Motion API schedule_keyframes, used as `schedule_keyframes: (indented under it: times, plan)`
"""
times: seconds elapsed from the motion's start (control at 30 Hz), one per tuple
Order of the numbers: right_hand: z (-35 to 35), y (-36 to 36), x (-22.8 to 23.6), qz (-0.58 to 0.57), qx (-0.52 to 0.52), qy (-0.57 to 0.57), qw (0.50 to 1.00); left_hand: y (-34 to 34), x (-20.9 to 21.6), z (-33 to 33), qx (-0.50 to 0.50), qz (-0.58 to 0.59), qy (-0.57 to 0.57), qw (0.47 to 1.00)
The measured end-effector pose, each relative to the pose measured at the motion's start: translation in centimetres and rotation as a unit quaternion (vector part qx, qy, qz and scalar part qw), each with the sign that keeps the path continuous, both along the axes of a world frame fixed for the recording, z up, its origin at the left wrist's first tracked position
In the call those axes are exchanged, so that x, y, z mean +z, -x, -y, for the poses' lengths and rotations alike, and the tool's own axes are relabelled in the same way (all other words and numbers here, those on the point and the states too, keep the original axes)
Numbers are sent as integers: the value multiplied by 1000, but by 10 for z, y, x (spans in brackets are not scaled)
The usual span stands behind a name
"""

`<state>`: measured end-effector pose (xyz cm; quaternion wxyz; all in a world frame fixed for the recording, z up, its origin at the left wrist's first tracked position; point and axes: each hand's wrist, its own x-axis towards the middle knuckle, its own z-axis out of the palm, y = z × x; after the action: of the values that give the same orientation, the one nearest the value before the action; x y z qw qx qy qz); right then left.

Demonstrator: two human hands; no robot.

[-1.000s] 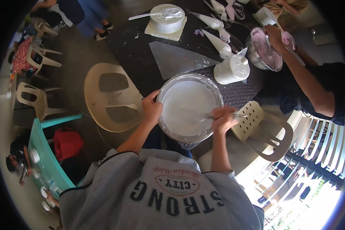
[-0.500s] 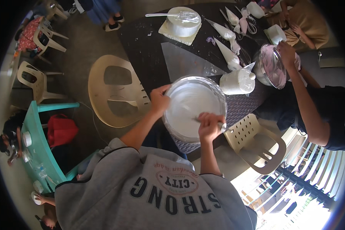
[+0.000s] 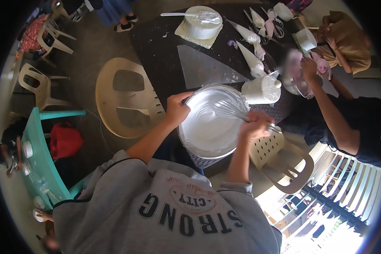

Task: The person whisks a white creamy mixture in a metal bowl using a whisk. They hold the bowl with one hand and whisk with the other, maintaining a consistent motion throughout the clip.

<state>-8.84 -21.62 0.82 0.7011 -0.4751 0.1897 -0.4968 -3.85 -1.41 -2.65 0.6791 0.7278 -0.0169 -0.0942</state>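
A metal mixing bowl [image 3: 186,142] with white cream [image 3: 207,131] in it stands at the near corner of the dark table. My left hand [image 3: 178,111] grips its left rim, fingers wrapped over the edge. In my right hand [image 3: 256,125], slightly blurred, is the handle of a wire whisk [image 3: 230,110]; its wires reach left over the cream. Smeared cream coats the bowl's inner wall. Just beyond the right rim lies a round white tub-shaped piece [image 3: 261,89] with a small knob.
A white cake form [image 3: 202,26] with a spatula on top stands at the far side. Several filled piping bags [image 3: 246,34] lie right of it. At right a co-worker's hand [image 3: 311,70] works over a bowl of pink cream [image 3: 295,63]. Plastic chairs [image 3: 114,120] [image 3: 290,169] flank the table.
My right hand has moved right and slightly up, and the whisk's wires now show above the cream. My left hand stays on the rim. The co-worker's hand has shifted slightly left and down.
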Motion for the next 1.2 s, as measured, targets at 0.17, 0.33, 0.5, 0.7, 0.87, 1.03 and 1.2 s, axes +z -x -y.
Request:
schedule_keyframes:
  times: [0.17,0.33,0.5,0.7,0.87,1.03,1.2]
  plan:
    - [-38,45,-16,-31,204,95,974,-7,-18,-7,22,22,-18,999]
    - [-28,31,-38,-74,109,136,982,9,-7,10,34,48,-38,998]
    - [-59,83,-25,13,285,52,957,-12,-15,-1,55,-20,8,998]
    - [-32,130,40,-408,433,169,786,-11,1,-5,76,-55,51,994]
    - [-33,139,30,-270,565,-365,689,-1,11,3,43,12,57,997]
    - [-42,133,40,-539,457,-279,650,16,18,9,26,121,70,990]
    - [-64,118,59,-652,456,70,601,19,9,13,38,180,54,981]
